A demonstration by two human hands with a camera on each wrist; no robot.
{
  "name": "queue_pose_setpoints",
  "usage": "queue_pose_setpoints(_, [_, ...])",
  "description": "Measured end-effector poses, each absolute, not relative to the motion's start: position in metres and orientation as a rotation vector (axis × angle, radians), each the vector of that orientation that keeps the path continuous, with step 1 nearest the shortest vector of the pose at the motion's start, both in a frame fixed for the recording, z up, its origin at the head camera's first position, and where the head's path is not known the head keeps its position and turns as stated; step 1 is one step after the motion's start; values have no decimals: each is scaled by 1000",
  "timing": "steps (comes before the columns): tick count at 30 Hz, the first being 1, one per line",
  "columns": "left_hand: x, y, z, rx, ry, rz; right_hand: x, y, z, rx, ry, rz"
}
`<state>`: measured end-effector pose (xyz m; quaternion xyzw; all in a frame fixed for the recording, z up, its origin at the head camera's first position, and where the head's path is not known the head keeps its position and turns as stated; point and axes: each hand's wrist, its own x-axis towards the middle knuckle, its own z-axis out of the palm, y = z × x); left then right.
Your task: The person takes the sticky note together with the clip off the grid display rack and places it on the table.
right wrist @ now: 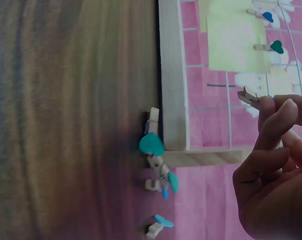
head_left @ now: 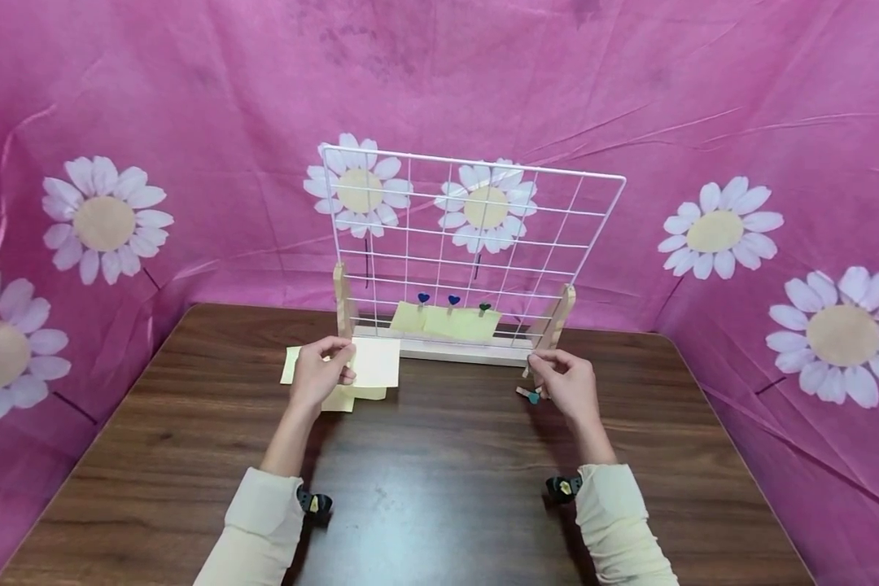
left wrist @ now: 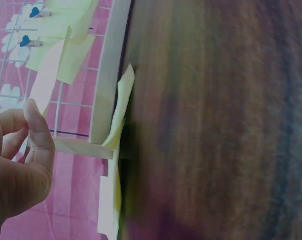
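My left hand (head_left: 317, 376) pinches a pale yellow paper note (head_left: 376, 363) by its left edge, in front of the left end of a white wire grid (head_left: 476, 163). More yellow notes (head_left: 338, 401) lie on the table beneath it. Between thumb and fingertips, my right hand (head_left: 570, 384) pinches a small wooden clothespin (right wrist: 248, 98) near the grid's right end; fingers partly hide its head. Yellow notes (head_left: 447, 324) hang low on the grid, held by clothespins with blue hearts (head_left: 423, 298) and a green heart (head_left: 485, 307).
The grid stands upright in a wooden base (head_left: 469, 352) with side posts (head_left: 343, 301) on a brown wood table (head_left: 410, 488). Several loose heart clothespins (right wrist: 152, 144) lie by its right post. Pink cloth with daisies (head_left: 439, 73) hangs around the table.
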<state>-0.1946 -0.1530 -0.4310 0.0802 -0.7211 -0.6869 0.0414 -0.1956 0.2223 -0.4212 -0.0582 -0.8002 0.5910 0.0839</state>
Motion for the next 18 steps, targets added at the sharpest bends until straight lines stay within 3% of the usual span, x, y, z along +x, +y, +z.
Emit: queue_pose_setpoints(18, [-195, -157, -447, 280, -2274, -2093, -185, 234, -436, -421, -2424, 1931])
